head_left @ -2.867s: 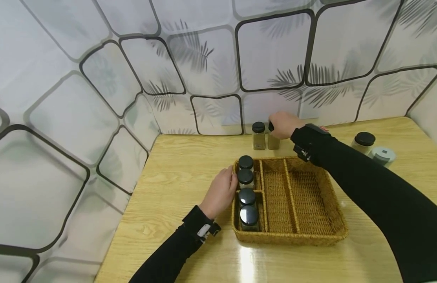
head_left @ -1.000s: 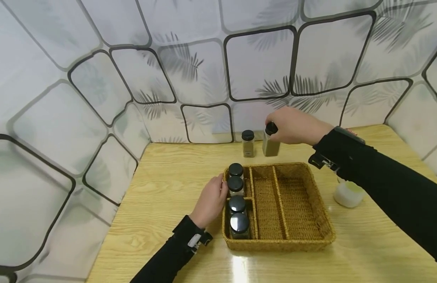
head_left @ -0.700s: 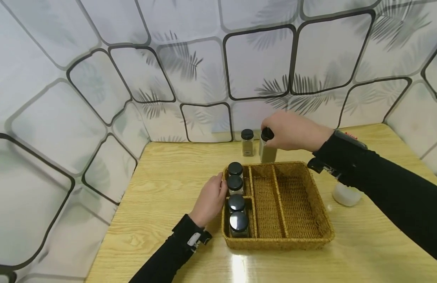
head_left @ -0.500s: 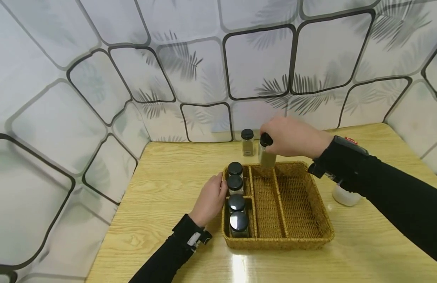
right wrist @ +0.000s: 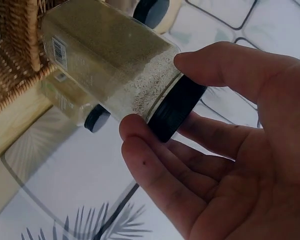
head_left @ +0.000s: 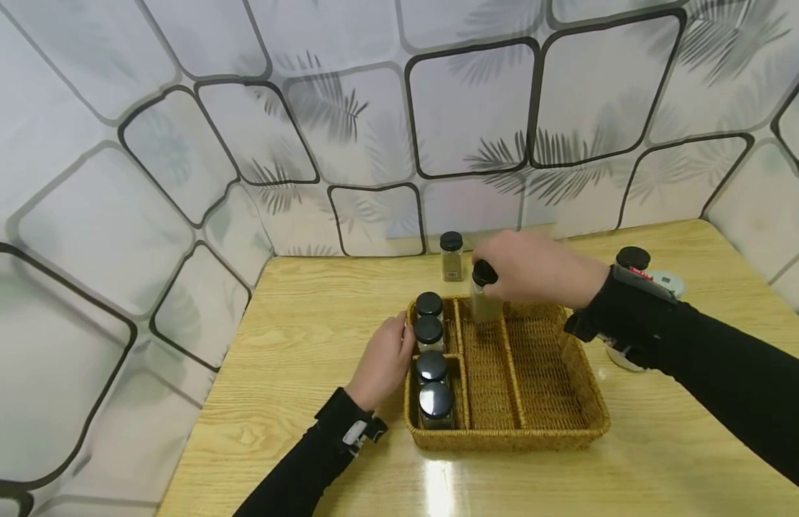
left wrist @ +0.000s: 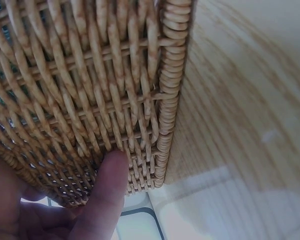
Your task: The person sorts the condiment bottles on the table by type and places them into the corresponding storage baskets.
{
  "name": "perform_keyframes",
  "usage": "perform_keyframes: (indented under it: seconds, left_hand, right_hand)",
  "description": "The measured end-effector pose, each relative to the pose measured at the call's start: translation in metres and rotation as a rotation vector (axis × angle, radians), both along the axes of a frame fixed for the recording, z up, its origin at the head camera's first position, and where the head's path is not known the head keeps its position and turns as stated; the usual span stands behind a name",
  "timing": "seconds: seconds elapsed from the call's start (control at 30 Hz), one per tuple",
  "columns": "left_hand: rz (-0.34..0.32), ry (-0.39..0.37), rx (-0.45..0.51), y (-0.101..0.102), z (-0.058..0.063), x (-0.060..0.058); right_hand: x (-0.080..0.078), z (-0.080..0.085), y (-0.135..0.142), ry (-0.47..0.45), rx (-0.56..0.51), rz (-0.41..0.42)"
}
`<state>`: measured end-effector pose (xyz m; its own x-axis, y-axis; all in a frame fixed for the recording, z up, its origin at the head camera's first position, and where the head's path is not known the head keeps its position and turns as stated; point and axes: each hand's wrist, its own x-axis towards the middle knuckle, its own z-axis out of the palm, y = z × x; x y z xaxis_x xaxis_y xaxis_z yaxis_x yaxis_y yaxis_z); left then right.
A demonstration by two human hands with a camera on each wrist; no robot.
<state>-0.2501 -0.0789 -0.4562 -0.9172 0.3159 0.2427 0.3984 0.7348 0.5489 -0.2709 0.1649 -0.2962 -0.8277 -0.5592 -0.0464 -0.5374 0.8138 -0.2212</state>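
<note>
My right hand pinches a glass spice jar by its black lid and neck, fingers to one side and thumb to the other. Pale brown powder fills the jar, and a barcode label shows on its side. In the head view its lower end overlaps the far end of the middle compartment of a wicker basket. My left hand grips the basket's left wall, one finger flat on the outer weave. Several black-lidded jars stand in the two small left compartments.
Another spice jar stands behind the basket near the patterned backdrop. To the right are a black-lidded jar and a pale-lidded container, partly hidden by my right sleeve. Wood-grain tabletop lies left of the basket.
My right hand has lifted the jar from the back of the table and brought it forward and down over the basket's middle compartment. My left hand keeps its place at the basket.
</note>
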Motion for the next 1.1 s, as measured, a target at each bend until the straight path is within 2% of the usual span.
perform_keyframes:
  seconds: [0.07, 0.33, 0.7, 1.1]
  left_hand:
    - [-0.001, -0.005, -0.001, 0.000, 0.000, 0.000]
    - [-0.005, 0.007, 0.010, 0.000, 0.000, 0.000]
    - [-0.010, 0.014, 0.002, 0.000, 0.001, -0.001]
    - [-0.017, 0.004, 0.016, 0.000, 0.000, -0.002]
  right_hand:
    - [0.002, -0.003, -0.001, -0.021, -0.010, 0.002]
    - [0.005, -0.018, -0.005, -0.008, -0.011, 0.024]
    - [0.003, -0.042, -0.011, 0.032, 0.081, 0.045]
    - [0.005, -0.058, -0.010, -0.009, 0.067, 0.042]
